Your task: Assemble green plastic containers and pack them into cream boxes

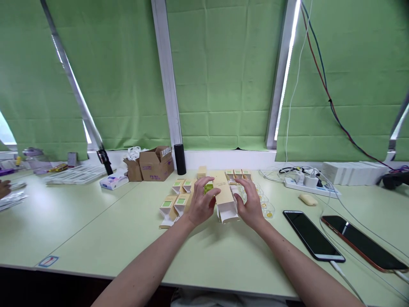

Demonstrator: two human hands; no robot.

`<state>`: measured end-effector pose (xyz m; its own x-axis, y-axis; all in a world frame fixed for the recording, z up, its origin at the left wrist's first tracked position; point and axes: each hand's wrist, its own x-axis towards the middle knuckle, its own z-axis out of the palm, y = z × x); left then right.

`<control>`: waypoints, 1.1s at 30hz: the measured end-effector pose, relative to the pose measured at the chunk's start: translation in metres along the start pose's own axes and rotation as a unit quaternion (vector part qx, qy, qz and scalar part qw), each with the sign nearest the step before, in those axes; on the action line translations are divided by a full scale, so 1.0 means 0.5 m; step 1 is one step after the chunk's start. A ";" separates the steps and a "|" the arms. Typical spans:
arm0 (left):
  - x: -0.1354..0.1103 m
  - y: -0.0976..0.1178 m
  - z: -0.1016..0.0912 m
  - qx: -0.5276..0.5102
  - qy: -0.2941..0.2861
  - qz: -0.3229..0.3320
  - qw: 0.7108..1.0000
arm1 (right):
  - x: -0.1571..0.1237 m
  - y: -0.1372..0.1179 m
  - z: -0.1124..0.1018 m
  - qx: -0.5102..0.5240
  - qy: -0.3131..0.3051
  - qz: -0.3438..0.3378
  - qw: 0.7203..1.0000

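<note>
A tan cardboard box point(225, 194) is in front of me between my hands, its near end open with a white flap folded out. My left hand point(202, 202) is at its left edge, a small shiny green piece point(208, 186) between thumb and forefinger. My right hand point(251, 204) is at the box's right side with thumb and fingers apart; whether the thumb touches the box is unclear. Several small tan boxes with green labels point(181, 200) stand left of my left hand. Clear plastic cups with yellow centres point(268, 209) lie beyond my right hand.
Two phones, one black with a white edge point(313, 235) and one in an orange-brown case point(364, 243), lie at right with charging cables. Behind them is a power strip point(311, 185). An open carton point(156, 164), a black cylinder point(180, 160) and a tissue pack point(113, 181) stand at back left. Another person's hand point(4, 188) shows at far left.
</note>
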<state>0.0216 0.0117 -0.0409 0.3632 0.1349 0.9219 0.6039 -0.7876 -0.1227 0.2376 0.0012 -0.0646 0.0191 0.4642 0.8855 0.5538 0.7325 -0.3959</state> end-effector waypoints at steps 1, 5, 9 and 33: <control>0.000 -0.001 0.001 -0.003 0.012 0.014 1.000 | -0.001 0.000 0.000 -0.005 0.001 -0.003 1.000; 0.006 0.005 0.002 -0.042 0.033 0.020 0.998 | -0.002 -0.003 0.000 -0.016 0.004 -0.013 1.000; 0.016 0.019 -0.001 -0.156 0.022 -0.061 0.986 | 0.001 -0.009 -0.002 -0.007 0.012 -0.019 1.000; 0.017 0.037 0.023 -0.498 -0.039 -0.483 0.719 | -0.010 -0.040 0.006 0.203 -0.100 0.088 0.970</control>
<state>0.0438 0.0052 -0.0397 0.1770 0.9115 0.3712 -0.1918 -0.3380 0.9214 0.2240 -0.0141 -0.0618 -0.1008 0.6578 0.7464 0.1818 0.7497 -0.6363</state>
